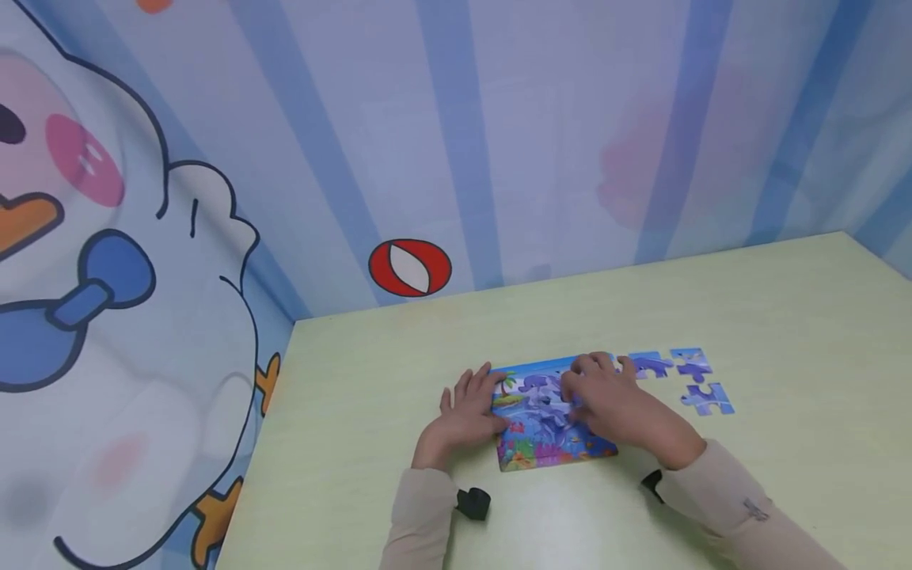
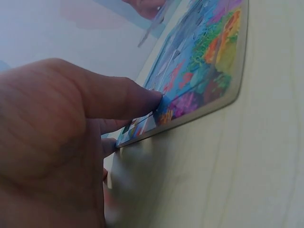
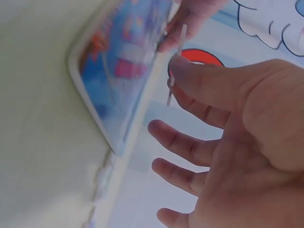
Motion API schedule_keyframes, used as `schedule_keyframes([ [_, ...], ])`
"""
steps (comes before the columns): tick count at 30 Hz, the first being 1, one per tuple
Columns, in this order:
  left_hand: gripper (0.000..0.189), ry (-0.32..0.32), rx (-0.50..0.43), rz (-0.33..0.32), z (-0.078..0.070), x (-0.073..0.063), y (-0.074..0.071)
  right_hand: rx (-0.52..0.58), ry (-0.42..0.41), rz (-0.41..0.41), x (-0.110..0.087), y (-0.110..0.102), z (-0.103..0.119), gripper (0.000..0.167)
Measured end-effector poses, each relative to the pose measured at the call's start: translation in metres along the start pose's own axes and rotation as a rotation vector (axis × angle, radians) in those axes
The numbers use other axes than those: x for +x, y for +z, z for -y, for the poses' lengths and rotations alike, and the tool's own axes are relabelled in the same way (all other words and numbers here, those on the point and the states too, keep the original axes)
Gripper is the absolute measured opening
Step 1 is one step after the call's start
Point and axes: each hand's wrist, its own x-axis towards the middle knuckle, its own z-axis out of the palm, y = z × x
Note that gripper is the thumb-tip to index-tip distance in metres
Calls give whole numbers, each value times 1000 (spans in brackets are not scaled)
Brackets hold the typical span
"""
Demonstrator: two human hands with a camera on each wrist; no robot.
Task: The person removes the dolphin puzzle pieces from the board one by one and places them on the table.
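A jigsaw puzzle board (image 1: 523, 457) with a bright sea picture lies on the table. At its left edge rests my left hand (image 1: 466, 416), fingers spread; the thumb (image 2: 137, 97) presses on the picture's corner. My right hand (image 1: 616, 404) is over the board's right half and covers part of it. Between its thumb and index finger it pinches a thin puzzle piece (image 3: 182, 40), seen edge-on above the board, while the other fingers stay apart. The picture on that piece cannot be made out.
Loose puzzle pieces lie right of the board: one purple piece (image 1: 650, 364), one in the upper right corner (image 1: 691, 362), and one below it (image 1: 708, 399). The pale table (image 1: 370, 380) meets a striped blue wall covering (image 1: 541, 142) with cartoon figures.
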Motion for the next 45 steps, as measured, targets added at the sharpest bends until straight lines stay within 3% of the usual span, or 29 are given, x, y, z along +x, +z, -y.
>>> schedule_keyframes([
  [6,67,-1,-20,12,0,-2,0,8,30,19,-8,-10,-9,22],
  [11,80,12,-16,27,2,-3,0,54,68,60,-14,-20,-20,21],
  [23,86,11,7,30,4,-2,0,145,104,49,-27,-37,-49,23],
  [35,86,20,6,28,3,-2,0,103,205,83,-33,-45,-69,26],
  [45,86,15,0,22,3,-1,0,66,319,206,-39,-55,-82,20],
])
